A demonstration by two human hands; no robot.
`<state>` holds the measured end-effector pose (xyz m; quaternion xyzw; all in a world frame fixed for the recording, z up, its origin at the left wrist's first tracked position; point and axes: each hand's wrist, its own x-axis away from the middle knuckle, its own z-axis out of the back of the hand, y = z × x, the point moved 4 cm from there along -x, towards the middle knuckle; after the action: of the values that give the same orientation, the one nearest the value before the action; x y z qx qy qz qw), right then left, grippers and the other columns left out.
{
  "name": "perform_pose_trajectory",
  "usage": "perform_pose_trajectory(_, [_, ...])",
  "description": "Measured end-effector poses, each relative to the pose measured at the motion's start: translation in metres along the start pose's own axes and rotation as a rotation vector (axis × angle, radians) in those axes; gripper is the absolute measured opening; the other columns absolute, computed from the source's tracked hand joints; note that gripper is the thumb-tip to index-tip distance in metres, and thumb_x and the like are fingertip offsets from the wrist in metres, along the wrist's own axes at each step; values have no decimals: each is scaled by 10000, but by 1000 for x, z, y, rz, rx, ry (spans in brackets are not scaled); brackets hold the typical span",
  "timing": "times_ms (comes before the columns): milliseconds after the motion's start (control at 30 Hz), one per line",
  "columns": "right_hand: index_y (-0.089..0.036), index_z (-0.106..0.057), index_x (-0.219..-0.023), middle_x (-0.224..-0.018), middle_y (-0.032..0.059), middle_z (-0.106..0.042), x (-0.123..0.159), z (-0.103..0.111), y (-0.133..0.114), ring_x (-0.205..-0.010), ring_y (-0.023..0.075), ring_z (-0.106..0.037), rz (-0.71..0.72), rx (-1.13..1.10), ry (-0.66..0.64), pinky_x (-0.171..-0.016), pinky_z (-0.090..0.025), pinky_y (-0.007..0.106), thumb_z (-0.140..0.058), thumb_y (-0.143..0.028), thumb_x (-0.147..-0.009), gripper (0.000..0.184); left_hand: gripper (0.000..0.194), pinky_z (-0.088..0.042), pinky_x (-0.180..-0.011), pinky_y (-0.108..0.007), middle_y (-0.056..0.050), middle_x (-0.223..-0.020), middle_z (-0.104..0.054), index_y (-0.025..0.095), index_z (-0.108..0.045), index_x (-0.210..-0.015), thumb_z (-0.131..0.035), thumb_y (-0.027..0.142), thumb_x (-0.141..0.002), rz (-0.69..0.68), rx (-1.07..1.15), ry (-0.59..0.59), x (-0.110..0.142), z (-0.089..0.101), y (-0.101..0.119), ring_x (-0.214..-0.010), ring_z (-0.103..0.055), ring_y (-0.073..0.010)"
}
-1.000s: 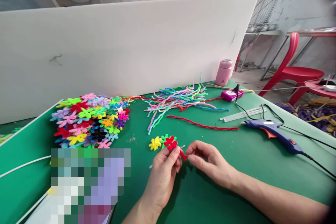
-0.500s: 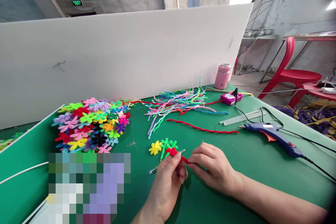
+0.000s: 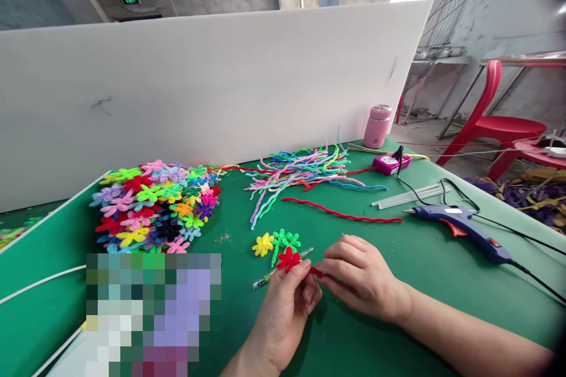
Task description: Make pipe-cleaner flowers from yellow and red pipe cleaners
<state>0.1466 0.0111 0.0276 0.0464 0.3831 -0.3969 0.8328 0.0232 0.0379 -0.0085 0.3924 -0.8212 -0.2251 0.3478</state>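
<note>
A red pipe-cleaner flower [image 3: 289, 260] shows above the fingertips of my left hand [image 3: 289, 300], which pinches it near its base. A short red tail runs from there to my right hand [image 3: 360, 277], whose thumb and fingers are closed on its end. Just behind the flower lie a green pipe-cleaner flower [image 3: 292, 241] and a yellow one [image 3: 263, 245]. On the table beside my left hand is a slim clear pen-like stick [image 3: 264, 280], partly covered by the hand and flower. One long red pipe cleaner [image 3: 340, 212] stretches across the table beyond my hands.
Many colourful pipe-cleaner flowers [image 3: 150, 206] are heaped at the left. Loose pipe cleaners [image 3: 300, 174] lie near the white board [image 3: 212, 94]. To the right are a blue glue gun [image 3: 464, 230] with its cord, clear glue sticks [image 3: 411, 197], a magenta box [image 3: 391, 164] and a pink flask [image 3: 377, 126].
The red flower now faces the camera more fully, its petals spread above my left fingertips. More of the pen-like stick shows. My hands have hardly moved.
</note>
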Motion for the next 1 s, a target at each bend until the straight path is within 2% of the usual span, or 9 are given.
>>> perform_pose_trajectory(200, [-172, -583, -844, -743, 42, -626, 1, -2, 2, -658, 151, -499, -26, -45, 5, -609, -390, 289, -550, -189, -821, 44, 261, -353, -510, -208, 41, -466, -465, 145, -496, -521, -671, 221, -699, -46, -45, -8, 1, -3, 0, -485, -401, -73])
perform_pose_trajectory(333, [-161, -561, -788, -706, 41, -602, 1, -3, 3, -636, 145, -479, -107, -187, 19, -600, -373, 285, -558, -166, -800, 13, 240, -340, -510, -197, 45, -512, -460, 153, -498, -575, -688, 251, -683, -105, -144, 13, 3, -2, 1, -519, -394, -78])
perform_pose_trajectory(433, [-159, -529, -707, -655, 18, -548, 1, -3, 5, -615, 127, -459, -288, -405, 17, -580, -356, 258, -540, -179, -809, 105, 273, -336, -523, -204, 44, -534, -426, 165, -460, -575, -624, 305, -742, -205, -340, -16, 4, -1, 4, -543, -369, -87])
perform_pose_trajectory(567, [-160, -477, -649, -592, -25, -437, 5, -14, 7, -545, 93, -369, -666, -852, -39, -501, -289, 219, -516, -297, -832, 232, 302, -323, -523, -212, 41, -555, -386, 180, -419, -581, -475, 321, -843, -406, -763, -55, 10, -5, 15, -554, -355, -98])
perform_pose_trajectory(667, [-159, -462, -631, -552, -47, -380, 8, -25, 5, -511, 77, -288, -903, -1197, -32, -471, -223, 212, -547, -342, -792, 258, 266, -328, -508, -212, 37, -565, -396, 188, -418, -608, -419, 261, -864, -576, -1021, -58, 16, -11, 21, -541, -382, -101])
perform_pose_trajectory(767, [-153, -467, -606, -523, -58, -362, 10, -35, 2, -479, 61, -246, -1093, -1459, 20, -443, -156, 206, -597, -286, -710, 213, 184, -373, -538, -207, 23, -626, -444, 193, -444, -685, -395, 164, -860, -780, -1133, -114, 22, -16, 23, -573, -449, -105])
perform_pose_trajectory(900, [-152, -458, -578, -503, -60, -363, 11, -40, -2, -453, 48, -237, -1291, -1703, 62, -427, -100, 191, -575, -198, -609, 130, 168, -405, -611, -247, 0, -682, -479, 193, -459, -755, -399, 52, -823, -1095, -1293, -240, 28, -19, 21, -640, -484, -127])
perform_pose_trajectory(1000, [-157, -426, -541, -471, -67, -340, 12, -41, -4, -431, 44, -222, -1355, -1802, -19, -420, -96, 184, -516, -168, -572, 96, 178, -399, -650, -308, -33, -727, -521, 180, -496, -843, -428, 26, -784, -1233, -1478, -333, 29, -17, 17, -681, -478, -160])
